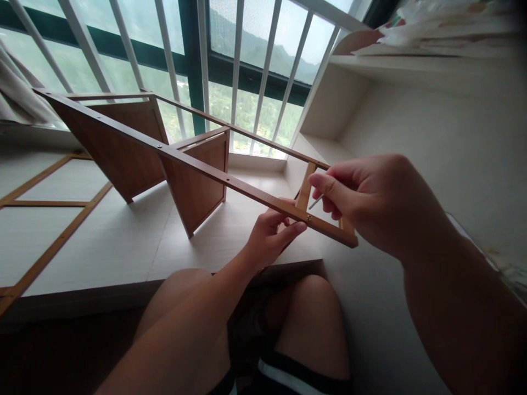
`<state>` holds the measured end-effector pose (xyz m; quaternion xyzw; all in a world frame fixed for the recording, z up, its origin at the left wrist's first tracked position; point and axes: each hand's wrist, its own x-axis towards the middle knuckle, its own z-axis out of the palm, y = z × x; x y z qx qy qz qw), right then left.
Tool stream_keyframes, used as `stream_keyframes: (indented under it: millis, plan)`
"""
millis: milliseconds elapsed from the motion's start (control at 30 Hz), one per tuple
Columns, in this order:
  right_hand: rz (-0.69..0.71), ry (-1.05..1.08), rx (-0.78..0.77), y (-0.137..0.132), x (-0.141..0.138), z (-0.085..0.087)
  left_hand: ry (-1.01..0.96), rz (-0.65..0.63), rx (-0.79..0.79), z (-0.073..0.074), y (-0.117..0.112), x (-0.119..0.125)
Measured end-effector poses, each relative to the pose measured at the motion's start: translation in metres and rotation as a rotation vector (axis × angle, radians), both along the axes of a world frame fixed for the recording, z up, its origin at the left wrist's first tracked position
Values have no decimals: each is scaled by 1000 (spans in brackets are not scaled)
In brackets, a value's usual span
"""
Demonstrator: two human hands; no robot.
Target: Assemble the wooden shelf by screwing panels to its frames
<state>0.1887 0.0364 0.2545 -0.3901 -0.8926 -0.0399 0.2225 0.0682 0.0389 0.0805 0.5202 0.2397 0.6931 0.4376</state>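
Note:
A brown wooden shelf frame [197, 169] lies on its side across the pale ledge, with two square panels [201, 181] fixed between its long rails. My left hand [272, 233] grips the near rail close to its right end, thumb in front and fingers behind. Just beside that thumb, a metal screw head [309, 218] shows in the rail. Above it, my right hand [358, 192] pinches a thin metal hex key [316, 202], whose tip points down toward the screw and looks slightly apart from it. A short crossbar [305, 186] joins the rails here.
A second wooden frame [61, 241] lies flat on the ledge [123, 247] at the left. Behind stand white window bars [236, 77] and a curtain [20, 88]. A white wall with a shelf niche [411, 120] rises at the right. My knees are below the ledge's edge.

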Motion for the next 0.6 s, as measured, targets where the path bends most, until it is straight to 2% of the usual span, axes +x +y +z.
stream_keyframes:
  millis: [200,600]
  plan:
    - [249,10,-187,12,23,4,22,16,15,0,0,-1]
    - [282,-70,-261,10,24,6,13,-8,15,1,1,-1]
